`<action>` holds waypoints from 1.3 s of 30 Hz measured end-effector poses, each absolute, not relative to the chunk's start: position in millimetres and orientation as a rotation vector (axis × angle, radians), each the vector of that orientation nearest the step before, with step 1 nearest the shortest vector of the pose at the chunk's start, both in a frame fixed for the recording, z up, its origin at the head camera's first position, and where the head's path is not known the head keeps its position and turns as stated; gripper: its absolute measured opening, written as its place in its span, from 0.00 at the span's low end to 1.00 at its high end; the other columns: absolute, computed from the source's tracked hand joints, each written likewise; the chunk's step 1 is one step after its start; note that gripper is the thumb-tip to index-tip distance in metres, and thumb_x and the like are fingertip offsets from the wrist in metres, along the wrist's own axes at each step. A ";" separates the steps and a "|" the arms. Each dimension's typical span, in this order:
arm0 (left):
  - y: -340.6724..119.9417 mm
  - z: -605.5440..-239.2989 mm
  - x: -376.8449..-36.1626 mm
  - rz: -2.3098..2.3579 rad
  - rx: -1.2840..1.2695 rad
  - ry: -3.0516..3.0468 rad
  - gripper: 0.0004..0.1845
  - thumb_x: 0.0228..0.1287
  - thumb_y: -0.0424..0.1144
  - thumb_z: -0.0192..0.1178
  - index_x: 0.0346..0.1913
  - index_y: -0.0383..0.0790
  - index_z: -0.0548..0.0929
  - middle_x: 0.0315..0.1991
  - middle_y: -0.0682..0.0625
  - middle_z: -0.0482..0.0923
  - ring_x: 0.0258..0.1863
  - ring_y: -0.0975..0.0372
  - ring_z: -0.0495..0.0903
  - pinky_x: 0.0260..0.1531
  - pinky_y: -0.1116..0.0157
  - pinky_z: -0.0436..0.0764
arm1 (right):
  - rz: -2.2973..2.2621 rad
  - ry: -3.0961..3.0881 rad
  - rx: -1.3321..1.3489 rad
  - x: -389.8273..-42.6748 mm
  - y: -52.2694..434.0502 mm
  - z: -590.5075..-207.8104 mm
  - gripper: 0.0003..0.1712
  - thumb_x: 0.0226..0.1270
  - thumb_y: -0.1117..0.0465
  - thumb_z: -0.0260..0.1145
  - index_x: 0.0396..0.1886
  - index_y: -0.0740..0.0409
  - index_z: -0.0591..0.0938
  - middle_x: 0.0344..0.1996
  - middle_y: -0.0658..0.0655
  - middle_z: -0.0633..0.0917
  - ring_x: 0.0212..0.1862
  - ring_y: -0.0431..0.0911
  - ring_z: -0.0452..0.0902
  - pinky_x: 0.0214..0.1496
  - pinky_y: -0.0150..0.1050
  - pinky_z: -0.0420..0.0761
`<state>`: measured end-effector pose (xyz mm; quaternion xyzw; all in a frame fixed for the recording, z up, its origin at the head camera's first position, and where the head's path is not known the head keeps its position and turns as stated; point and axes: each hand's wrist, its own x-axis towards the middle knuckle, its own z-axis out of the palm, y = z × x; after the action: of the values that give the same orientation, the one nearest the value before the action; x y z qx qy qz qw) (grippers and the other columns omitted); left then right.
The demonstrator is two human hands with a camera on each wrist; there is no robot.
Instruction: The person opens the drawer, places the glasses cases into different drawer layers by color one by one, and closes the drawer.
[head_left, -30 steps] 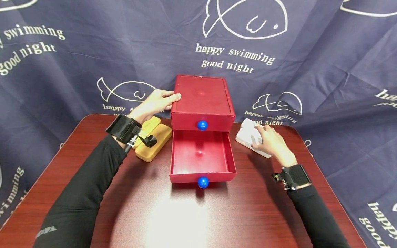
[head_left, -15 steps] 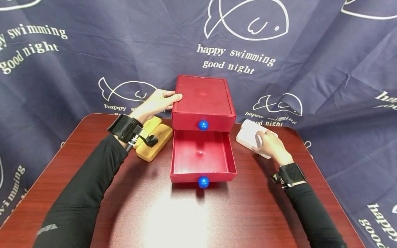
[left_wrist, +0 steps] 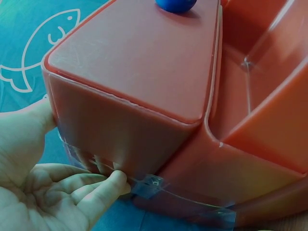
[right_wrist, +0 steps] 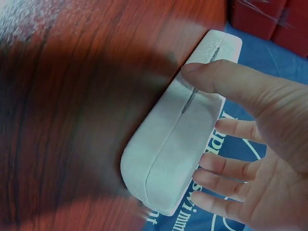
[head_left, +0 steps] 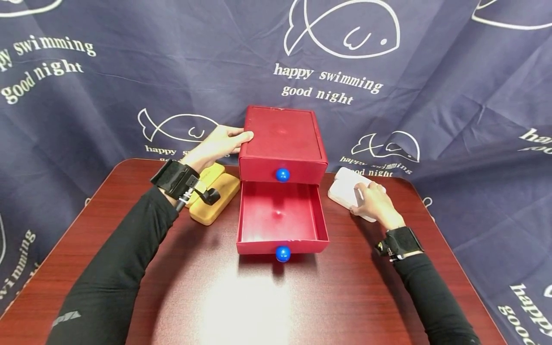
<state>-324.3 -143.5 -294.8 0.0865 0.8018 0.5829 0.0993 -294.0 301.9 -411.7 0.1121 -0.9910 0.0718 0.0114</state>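
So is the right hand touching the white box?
Touching. The right wrist view shows the right hand with its thumb pressed on the white rectangular box.

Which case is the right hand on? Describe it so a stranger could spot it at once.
Start at the red drawer box in the middle of the dark wooden table. Look to its right, near the table's far edge: the white case lies there under the right hand. It is white with a seam around its side, unlike the yellow case left of the box.
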 end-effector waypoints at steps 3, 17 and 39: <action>-143.1 -295.5 -324.5 1.726 0.264 2.367 0.34 0.76 0.46 0.57 0.76 0.30 0.64 0.69 0.35 0.74 0.68 0.48 0.77 0.71 0.54 0.74 | 0.224 -3.105 0.334 -292.8 300.8 -412.1 0.40 0.49 0.53 0.78 0.60 0.64 0.75 0.48 0.77 0.74 0.50 0.70 0.72 0.47 0.67 0.81; -143.4 -295.2 -324.8 1.727 0.260 2.367 0.36 0.75 0.46 0.57 0.77 0.29 0.61 0.71 0.35 0.72 0.68 0.48 0.76 0.71 0.54 0.74 | 0.215 -3.171 0.224 -284.3 290.6 -417.6 0.46 0.52 0.48 0.79 0.61 0.72 0.70 0.51 0.77 0.70 0.47 0.70 0.75 0.44 0.67 0.83; -143.6 -295.2 -325.0 1.723 0.248 2.370 0.36 0.75 0.46 0.57 0.77 0.29 0.61 0.71 0.35 0.71 0.68 0.48 0.76 0.71 0.54 0.74 | 0.354 -3.186 0.189 -286.5 288.7 -434.4 0.56 0.49 0.39 0.81 0.66 0.69 0.65 0.51 0.75 0.77 0.50 0.71 0.77 0.47 0.68 0.81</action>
<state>-325.0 -143.6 -295.2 0.0840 0.8019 0.5830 0.1002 -286.5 288.7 -434.4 0.0589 -0.9915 0.1103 -0.0348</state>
